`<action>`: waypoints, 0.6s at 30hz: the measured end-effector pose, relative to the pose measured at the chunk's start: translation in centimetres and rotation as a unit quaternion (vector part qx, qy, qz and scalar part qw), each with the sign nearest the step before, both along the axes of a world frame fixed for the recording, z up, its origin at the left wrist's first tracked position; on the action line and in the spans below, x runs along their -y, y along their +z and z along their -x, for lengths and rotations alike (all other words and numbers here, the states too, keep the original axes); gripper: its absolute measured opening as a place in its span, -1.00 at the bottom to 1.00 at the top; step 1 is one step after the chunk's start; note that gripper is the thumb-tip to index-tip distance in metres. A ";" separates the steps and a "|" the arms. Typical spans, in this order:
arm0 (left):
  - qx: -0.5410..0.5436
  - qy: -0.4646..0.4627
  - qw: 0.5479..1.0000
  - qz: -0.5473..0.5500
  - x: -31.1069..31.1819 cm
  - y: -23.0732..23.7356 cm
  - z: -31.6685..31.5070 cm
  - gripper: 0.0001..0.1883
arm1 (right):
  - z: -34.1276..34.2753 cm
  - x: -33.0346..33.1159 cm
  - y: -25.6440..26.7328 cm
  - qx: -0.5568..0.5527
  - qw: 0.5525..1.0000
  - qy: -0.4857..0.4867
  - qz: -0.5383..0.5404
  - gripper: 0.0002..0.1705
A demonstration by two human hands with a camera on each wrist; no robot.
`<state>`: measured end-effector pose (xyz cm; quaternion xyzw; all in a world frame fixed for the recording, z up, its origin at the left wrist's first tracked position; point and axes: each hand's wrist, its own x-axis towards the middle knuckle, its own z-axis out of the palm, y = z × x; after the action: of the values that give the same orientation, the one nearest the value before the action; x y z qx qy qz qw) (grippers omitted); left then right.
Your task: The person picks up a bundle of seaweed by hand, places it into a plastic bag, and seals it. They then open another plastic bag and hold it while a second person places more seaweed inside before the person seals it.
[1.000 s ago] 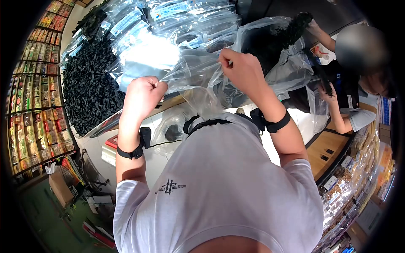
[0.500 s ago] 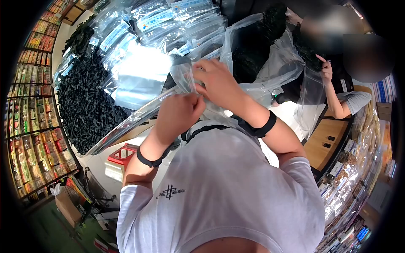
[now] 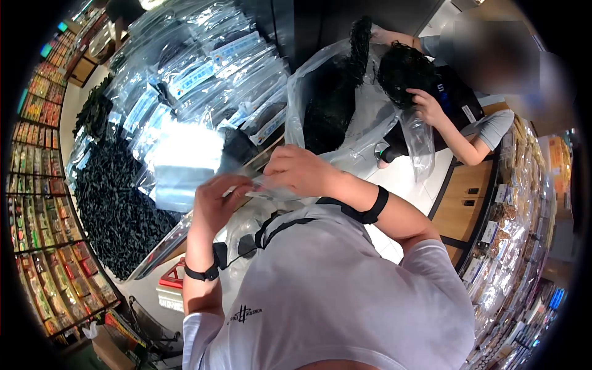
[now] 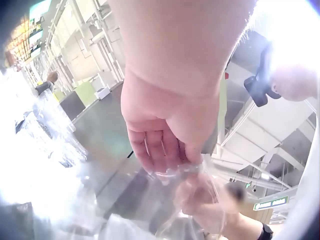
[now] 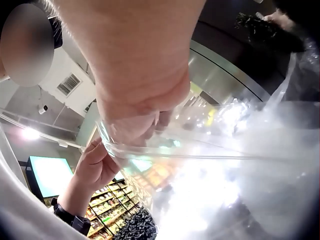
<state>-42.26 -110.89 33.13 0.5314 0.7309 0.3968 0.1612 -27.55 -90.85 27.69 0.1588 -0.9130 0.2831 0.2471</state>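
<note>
Both hands hold a clear plastic bag (image 5: 210, 172) close in front of the waist. My left hand (image 3: 217, 200) pinches the bag's edge between thumb and fingers, its other fingers bent in the left wrist view. Close beside it, my right hand (image 3: 302, 171) grips the bag with curled fingers. In the left wrist view the right hand (image 4: 200, 197) shows through the film, and in the right wrist view plastic covers part of its fingers. A flat stack of clear bags (image 3: 185, 179) lies under a bright glare just beyond the left hand.
A heap of dark dried seaweed (image 3: 117, 216) and many labelled packets (image 3: 203, 74) cover the display. At right another person (image 3: 468, 92) handles seaweed over a large plastic bag (image 3: 302, 80). A red-topped stool (image 3: 172, 277) stands below left; stocked shelves (image 3: 37, 216) line the left side.
The hands were apart with the plastic stretched between them, then came together, and now sit close together on the bag edge. The head view has shifted. The other person has moved the seaweed.
</note>
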 end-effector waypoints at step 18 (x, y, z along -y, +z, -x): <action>-0.077 0.081 0.990 -0.088 -3.0 -0.9 -2.0 -0.91 | -0.5 -0.7 1.4 0.214 0.940 -0.043 0.262 -0.77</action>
<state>-40.22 -107.93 32.28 0.5120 0.7436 0.4293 0.0240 -27.06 -90.17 29.05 -0.0154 -0.8437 0.5288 0.0910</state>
